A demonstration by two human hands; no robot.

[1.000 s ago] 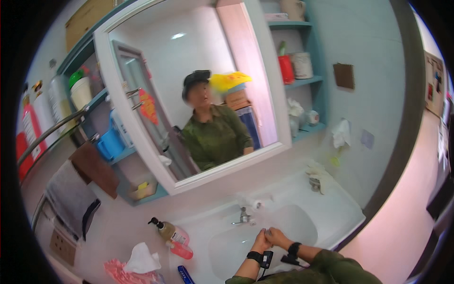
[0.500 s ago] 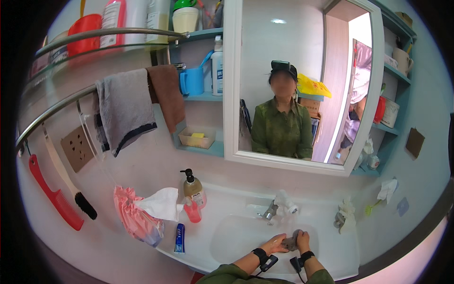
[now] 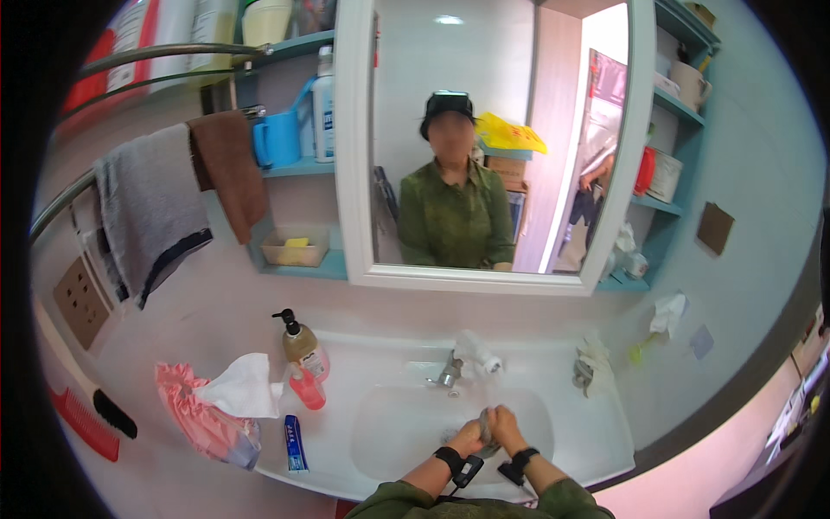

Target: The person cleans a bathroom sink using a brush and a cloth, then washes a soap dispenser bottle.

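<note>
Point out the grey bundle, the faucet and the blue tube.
Grey bundle (image 3: pixel 487 427): head view, on its visible middle part.
Faucet (image 3: pixel 449 374): head view, on its metal body.
Blue tube (image 3: pixel 295 444): head view, on the middle of its body.

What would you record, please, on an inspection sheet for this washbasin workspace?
Surface: white washbasin, metal tap at its back.
Job's things: grey cloth-like piece, held over the washbasin.
Clutter: pump bottle, small pink bottle, blue tube and pink tissue bag, left of the tap.
Hands: left hand and right hand, both closed on the grey cloth-like piece.
Cables: black cable near the left wrist.
Surroundings: white-framed mirror above; blue shelves either side; grey towel and brown towel hanging left.
</note>
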